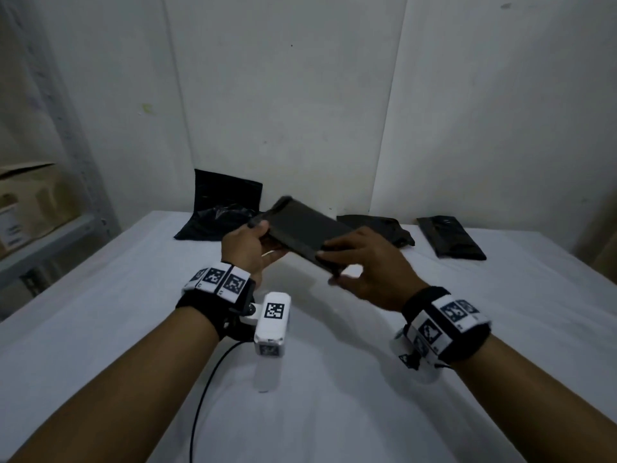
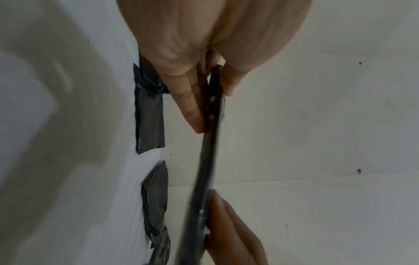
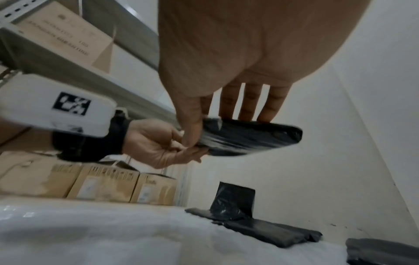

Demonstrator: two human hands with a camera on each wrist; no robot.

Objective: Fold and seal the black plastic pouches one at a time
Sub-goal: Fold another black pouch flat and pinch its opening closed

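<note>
Pouch (image 1: pixel 300 228) is held above the table (image 1: pixel 133 329) — pinched by left hand (image 1: pixel 248 248) and right hand (image 1: pixel 364 265) at opposite ends, presumably for folding.

Pouches (image 1: pixel 450 237) along table's (image 1: pixel 100 312) far edge, seemingly.

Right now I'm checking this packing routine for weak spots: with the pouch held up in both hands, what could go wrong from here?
1. The black pouch is held off the white table, the left hand and right hand gripping opposite ends. Without backing, a fold may come out crooked.
2. The grips sit at the edges, so slick plastic might slip.
3. Other pouches lie close behind by the wall; lowering this one could nudge them.
</note>
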